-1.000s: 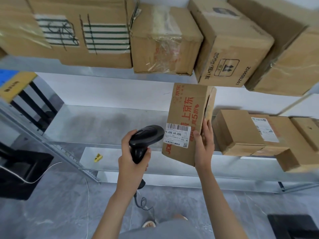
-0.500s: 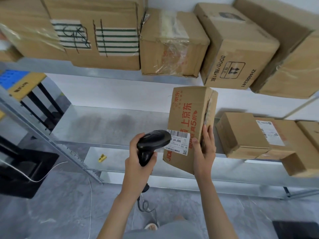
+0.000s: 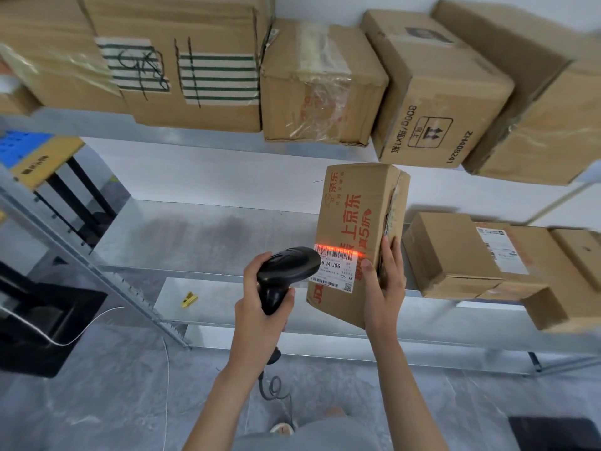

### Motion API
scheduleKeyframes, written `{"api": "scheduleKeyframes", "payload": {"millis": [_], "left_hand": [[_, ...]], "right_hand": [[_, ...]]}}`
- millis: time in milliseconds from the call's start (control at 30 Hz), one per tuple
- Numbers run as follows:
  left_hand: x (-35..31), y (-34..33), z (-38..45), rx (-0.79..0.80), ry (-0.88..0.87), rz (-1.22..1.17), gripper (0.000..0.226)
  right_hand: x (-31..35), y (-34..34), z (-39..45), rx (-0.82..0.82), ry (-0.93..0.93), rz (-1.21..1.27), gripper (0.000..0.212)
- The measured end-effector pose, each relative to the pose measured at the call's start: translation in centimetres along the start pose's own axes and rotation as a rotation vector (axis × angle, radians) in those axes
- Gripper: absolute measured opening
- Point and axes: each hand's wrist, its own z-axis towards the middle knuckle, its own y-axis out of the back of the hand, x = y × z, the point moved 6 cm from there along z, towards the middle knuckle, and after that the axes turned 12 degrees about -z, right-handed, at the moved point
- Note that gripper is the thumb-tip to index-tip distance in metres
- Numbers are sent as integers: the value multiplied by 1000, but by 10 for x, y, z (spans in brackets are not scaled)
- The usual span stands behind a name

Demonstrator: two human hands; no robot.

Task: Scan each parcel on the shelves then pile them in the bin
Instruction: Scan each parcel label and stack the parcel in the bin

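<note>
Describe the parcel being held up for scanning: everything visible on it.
The parcel is a tall brown cardboard box with red printed characters, standing roughly upright and slightly tilted in front of the lower shelf. Its right seam looks torn. A white barcode label sits low on its front, crossed by a red-orange scan line. The right hand grips its lower right edge; the scanner in the left hand points at the label.

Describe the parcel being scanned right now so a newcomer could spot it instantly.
Start at the metal shelving; in front of its middle level, the right hand holds up a tall brown parcel. Unlike the boxes resting on the shelves, it carries big red printing and a white label lit by the scanner's orange line.
</note>
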Motion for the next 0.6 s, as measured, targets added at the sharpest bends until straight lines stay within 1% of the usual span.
{"api": "scheduleKeyframes", "payload": {"millis": [167, 433, 600], "left_hand": [[0, 3, -2, -3, -3, 6, 73], [-3, 7, -6, -2, -7, 20, 73], [-3, 9, -8, -8, -4, 35, 73]], "right_hand": [[1, 2, -1, -5, -5, 4, 62], [5, 6, -4, -17, -2, 30, 54], [6, 6, -6, -16, -11, 50, 55]]}}
